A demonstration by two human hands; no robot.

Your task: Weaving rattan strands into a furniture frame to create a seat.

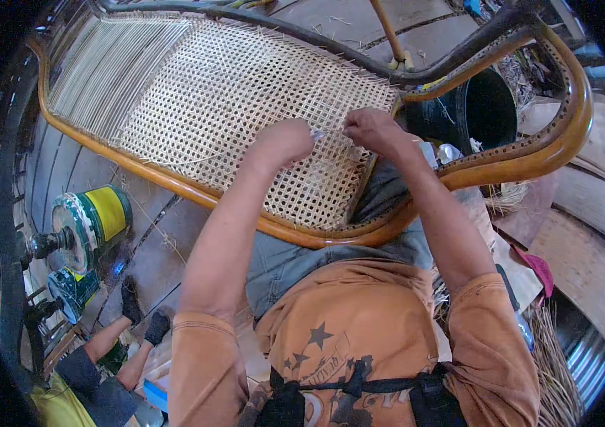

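A woven cane panel (217, 107) fills a curved, varnished wooden chair frame (139, 167) that lies across my lap. Its right part is an open lattice, while at the far left only parallel strands run. Over the panel's right part, my left hand (287, 144) is closed, with a small shiny piece (318, 134) showing at its fingers; its kind is unclear. Close by, at the panel's right edge, my right hand (375, 130) is closed in a pinch. Whatever sits in its fingers is too small or hidden to make out.
A dark bucket (491, 110) stands behind the frame's right end, which has a row of drilled holes. Green and yellow cans (107, 213) are at the left. Another person's gloved hands (156, 329) appear at lower left. Loose cane strands (558, 363) lie at lower right.
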